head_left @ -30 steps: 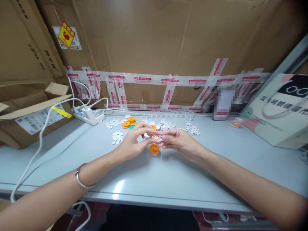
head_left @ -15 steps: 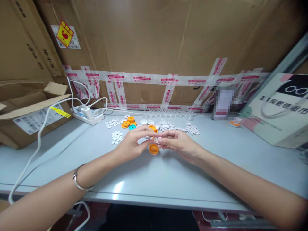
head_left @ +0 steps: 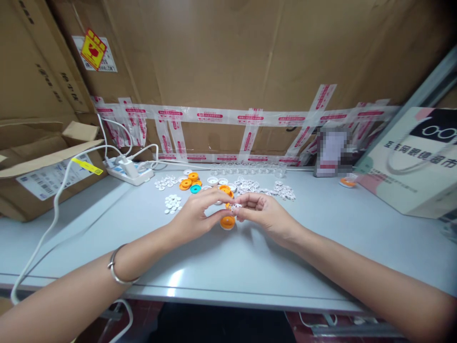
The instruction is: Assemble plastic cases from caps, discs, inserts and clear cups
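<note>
My left hand [head_left: 199,212] and my right hand [head_left: 266,215] meet above the middle of the table. Between their fingertips is a small white piece with dark spots [head_left: 235,207], pinched from both sides; its exact kind is too small to make out. Just below it, an orange round part with a white base [head_left: 227,222] rests on the table. Behind my fingers, more orange round parts [head_left: 224,189] are partly hidden. A teal ring [head_left: 195,189] lies beyond my left hand, beside stacked orange rings [head_left: 185,184].
Small white discs [head_left: 173,204] lie left of my hands. Spotted white pieces [head_left: 283,190] are heaped behind the right one, before a row of clear cups [head_left: 250,169]. A power strip [head_left: 130,172] with cables, an open carton [head_left: 43,176] and a printed bag [head_left: 414,162] flank the table.
My fingertips have shifted slightly around the small spotted piece, and the right fingers have turned a little. Both hands stay in nearly the same place; the view has moved slightly.
</note>
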Action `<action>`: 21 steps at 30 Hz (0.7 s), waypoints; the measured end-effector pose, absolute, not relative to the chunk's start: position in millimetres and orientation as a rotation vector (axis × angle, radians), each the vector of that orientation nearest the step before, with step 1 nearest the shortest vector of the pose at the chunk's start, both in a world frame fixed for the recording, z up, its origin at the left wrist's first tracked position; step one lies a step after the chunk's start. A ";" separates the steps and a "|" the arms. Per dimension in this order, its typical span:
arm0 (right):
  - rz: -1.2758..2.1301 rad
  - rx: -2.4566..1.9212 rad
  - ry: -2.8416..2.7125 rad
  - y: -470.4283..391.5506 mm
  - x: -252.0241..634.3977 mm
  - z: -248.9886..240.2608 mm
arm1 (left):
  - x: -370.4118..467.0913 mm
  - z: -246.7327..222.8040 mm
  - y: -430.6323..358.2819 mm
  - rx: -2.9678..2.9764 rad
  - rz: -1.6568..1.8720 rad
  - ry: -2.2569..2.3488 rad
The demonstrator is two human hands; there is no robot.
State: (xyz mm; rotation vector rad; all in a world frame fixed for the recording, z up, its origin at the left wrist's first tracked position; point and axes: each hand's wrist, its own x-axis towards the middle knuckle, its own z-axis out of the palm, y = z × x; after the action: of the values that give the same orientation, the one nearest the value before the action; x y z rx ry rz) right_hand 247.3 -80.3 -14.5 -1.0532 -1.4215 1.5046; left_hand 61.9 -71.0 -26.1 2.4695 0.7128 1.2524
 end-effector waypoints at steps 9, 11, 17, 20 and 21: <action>1.733 -0.917 -1.297 -78.6 252.2 -16.9 | 56.0 -26.2 -67.0 2.522 1.251 0.604; 1.769 -0.895 -1.289 -78.6 253.0 -18.0 | 55.1 -25.2 -66.4 2.521 1.291 0.615; 1.500 -0.943 -1.347 -80.1 252.3 -22.0 | 59.3 -16.8 -71.6 2.266 1.271 0.910; 1.393 -0.982 -1.381 -80.0 251.4 -22.0 | 61.2 -17.0 -71.7 2.113 1.189 1.011; 1.414 -0.991 -1.360 -79.7 251.3 -21.7 | 61.6 -18.1 -70.9 2.065 1.173 1.016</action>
State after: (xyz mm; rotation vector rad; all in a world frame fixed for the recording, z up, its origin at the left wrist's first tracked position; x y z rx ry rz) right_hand 251.3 -79.7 -21.7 -0.9906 -1.3597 1.4141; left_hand 61.6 -70.9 -18.1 2.0650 1.0156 1.1731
